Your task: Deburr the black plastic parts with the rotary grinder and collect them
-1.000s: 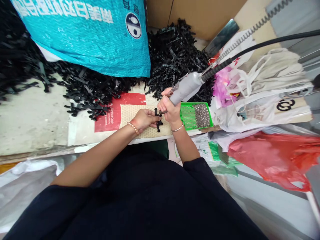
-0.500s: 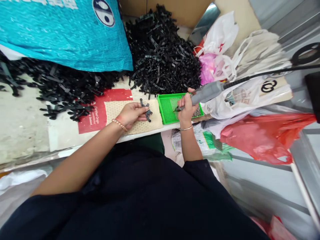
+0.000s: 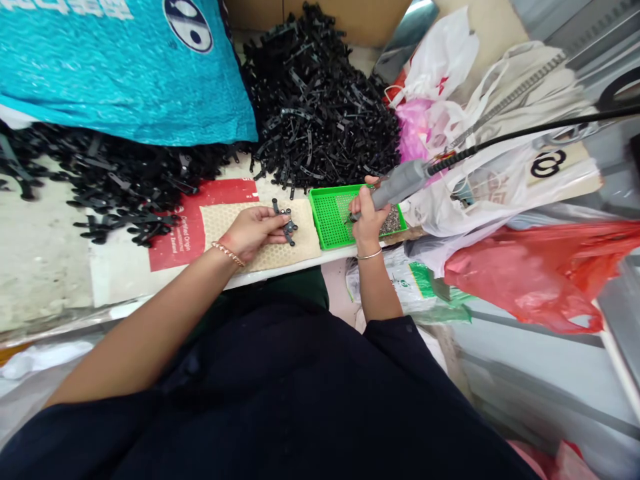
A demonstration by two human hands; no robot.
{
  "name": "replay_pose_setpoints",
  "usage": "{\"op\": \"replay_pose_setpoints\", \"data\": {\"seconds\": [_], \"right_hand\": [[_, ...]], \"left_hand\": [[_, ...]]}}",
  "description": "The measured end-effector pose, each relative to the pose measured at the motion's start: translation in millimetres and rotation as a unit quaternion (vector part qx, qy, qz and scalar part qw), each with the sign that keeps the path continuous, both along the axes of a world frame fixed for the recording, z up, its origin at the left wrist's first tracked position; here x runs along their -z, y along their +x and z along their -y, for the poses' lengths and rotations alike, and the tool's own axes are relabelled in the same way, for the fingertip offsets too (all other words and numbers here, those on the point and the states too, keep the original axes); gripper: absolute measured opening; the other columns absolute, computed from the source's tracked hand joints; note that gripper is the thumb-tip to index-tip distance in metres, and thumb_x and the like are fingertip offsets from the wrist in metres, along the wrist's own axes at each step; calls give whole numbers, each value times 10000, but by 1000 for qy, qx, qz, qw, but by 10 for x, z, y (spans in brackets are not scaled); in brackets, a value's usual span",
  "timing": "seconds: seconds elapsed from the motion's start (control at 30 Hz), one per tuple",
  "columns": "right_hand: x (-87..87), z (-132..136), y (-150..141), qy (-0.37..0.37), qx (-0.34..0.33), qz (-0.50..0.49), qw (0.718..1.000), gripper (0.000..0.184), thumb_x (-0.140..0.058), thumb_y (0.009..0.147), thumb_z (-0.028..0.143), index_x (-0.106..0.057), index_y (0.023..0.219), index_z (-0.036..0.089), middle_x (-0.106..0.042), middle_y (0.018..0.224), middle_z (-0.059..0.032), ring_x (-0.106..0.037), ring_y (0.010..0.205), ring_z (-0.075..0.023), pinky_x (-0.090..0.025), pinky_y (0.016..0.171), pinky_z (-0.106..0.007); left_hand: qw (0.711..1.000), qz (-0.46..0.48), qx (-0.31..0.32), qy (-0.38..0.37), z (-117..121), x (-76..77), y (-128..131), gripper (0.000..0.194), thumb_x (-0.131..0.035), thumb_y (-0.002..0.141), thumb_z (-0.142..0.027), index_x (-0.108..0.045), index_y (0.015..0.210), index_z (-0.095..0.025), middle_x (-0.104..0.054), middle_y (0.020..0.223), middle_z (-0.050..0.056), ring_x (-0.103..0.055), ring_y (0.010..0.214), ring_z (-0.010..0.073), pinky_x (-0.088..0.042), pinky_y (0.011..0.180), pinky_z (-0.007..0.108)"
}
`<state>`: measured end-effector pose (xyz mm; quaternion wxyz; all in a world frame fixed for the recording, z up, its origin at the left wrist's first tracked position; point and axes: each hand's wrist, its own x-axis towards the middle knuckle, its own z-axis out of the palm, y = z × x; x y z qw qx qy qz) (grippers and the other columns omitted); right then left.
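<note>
My left hand [image 3: 253, 230] rests on a beige honeycomb mat [image 3: 305, 250] and pinches a small black plastic part [image 3: 286, 223] against it. My right hand [image 3: 367, 217] grips a grey electric screwdriver [image 3: 400, 183] with a black cable running off to the right. The driver's tip points down into a green perforated tray [image 3: 327, 220] holding small silver screws [image 3: 390, 223] at its right end.
A large heap of black plastic parts [image 3: 320, 120] fills the back of the bench and spreads left under a turquoise bag [image 3: 125, 73]. White, pink and red plastic bags [image 3: 520, 267] crowd the right side. A red printed sheet [image 3: 185, 230] lies under the mat.
My right hand carried the screwdriver from the black part over to the green tray. My left hand stayed on the mat with the part. The camera view shifted slightly.
</note>
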<state>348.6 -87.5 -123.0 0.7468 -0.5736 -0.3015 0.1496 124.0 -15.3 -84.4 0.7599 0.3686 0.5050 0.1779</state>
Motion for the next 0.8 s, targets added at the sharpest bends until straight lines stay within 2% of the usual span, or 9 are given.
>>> {"op": "replay_pose_setpoints", "data": {"seconds": [0.17, 0.33, 0.47, 0.57, 0.67, 0.8], "right_hand": [[-31, 9, -21, 26, -21, -9, 999, 464, -804, 807, 611, -635, 1061, 261, -425, 569, 123, -438, 452, -83, -386, 471, -245], [-48, 20, -36, 18, -37, -25, 999, 425, -814, 794, 581, -590, 984, 274, -397, 569, 129, -413, 451, -92, -357, 479, -264], [-91, 38, -34, -5, -30, -28, 999, 467, -815, 755, 590, -604, 1025, 272, -409, 562, 132, -417, 461, -99, -370, 511, -277], [-249, 35, -82, 2, -5, -42, 999, 488, -798, 749, 602, -619, 1066, 277, -358, 551, 141, -363, 450, -86, -350, 510, -264], [-475, 2, -266, 29, 3, -55, 998, 421, -725, 814, 620, -621, 1053, 290, -274, 557, 136, -304, 443, -80, -345, 505, -247], [-644, -102, -714, 35, -79, -98, 991, 348, -683, 896, 594, -593, 1060, 300, -249, 556, 131, -295, 436, -85, -358, 487, -244]], "left_hand": [[1000, -3, 7, 1, -4, 11, -1, 202, -753, 920, -34, -657, 756, -103, -778, 721, 85, -757, 604, 131, -619, 579, 164], [1000, -1, 0, 4, -16, 58, 1, 177, -826, 867, -55, -674, 788, -101, -785, 760, 96, -757, 621, 136, -626, 623, 187], [1000, 3, -6, -1, -18, 71, 4, 183, -819, 876, -50, -670, 784, -104, -781, 757, 86, -751, 619, 130, -629, 638, 197], [1000, 9, -2, -6, -21, 71, 5, 230, -800, 894, -52, -640, 742, -115, -780, 754, 88, -745, 615, 132, -631, 635, 211], [1000, 15, -3, -5, -26, 85, 4, 259, -776, 914, -50, -622, 719, -124, -776, 740, 84, -731, 596, 130, -630, 621, 225], [1000, 31, -3, -3, -30, 127, -7, 251, -797, 904, -66, -628, 727, -123, -767, 725, 71, -724, 592, 123, -626, 625, 220]]}}
